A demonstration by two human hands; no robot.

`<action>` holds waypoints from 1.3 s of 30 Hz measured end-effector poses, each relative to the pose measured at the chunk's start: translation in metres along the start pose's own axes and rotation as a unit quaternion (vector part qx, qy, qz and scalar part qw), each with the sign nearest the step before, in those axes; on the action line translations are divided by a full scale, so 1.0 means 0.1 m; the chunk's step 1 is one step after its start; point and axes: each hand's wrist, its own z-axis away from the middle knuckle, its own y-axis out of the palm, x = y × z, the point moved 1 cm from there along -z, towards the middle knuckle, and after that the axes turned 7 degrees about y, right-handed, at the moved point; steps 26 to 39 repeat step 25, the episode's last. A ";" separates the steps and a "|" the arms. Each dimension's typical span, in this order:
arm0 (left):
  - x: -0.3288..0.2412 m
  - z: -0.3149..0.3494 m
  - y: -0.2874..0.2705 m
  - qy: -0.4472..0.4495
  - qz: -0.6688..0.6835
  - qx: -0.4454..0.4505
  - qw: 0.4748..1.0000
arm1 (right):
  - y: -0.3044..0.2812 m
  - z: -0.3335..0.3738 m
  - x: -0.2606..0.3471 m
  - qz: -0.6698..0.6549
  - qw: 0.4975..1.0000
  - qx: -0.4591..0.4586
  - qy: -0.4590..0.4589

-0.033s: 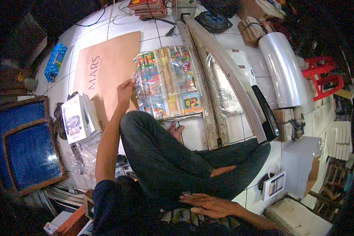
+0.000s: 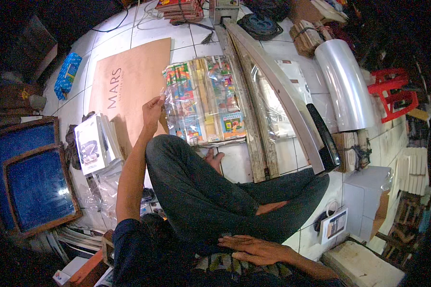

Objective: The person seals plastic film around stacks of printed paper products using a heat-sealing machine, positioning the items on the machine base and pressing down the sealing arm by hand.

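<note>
My left hand (image 2: 152, 113) is closed in a pinch at the left edge of clear plastic film (image 2: 165, 101). The film lies over a flat, colourful printed pack (image 2: 183, 98) on the floor, its surface wrinkled and shiny. Along the pack's right side runs a long bar sealer, with its pale metal arm (image 2: 283, 88) raised at an angle over the base (image 2: 256, 138) and a black handle (image 2: 323, 138) at the near end. My right hand (image 2: 254, 249) rests on my lap, fingers stretched out and holding nothing.
Brown paper (image 2: 129, 81) lies left of the pack, near a stack of white booklets (image 2: 91, 148). Blue framed screens (image 2: 40, 186) stand at far left. On the right are a film roll (image 2: 342, 86), a red plastic stool (image 2: 392, 93) and a grey box (image 2: 366, 201).
</note>
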 end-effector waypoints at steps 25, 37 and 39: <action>-0.05 0.04 0.00 -0.007 -0.017 0.000 1.000 | 0.05 0.00 -0.07 -0.008 1.000 -0.009 0.003; -0.05 0.04 0.00 -0.007 -0.017 0.000 1.000 | 0.05 0.00 -0.07 -0.008 1.000 -0.009 0.003; -0.05 0.04 0.00 -0.007 -0.017 0.000 1.000 | 0.05 0.00 -0.07 -0.008 1.000 -0.009 0.003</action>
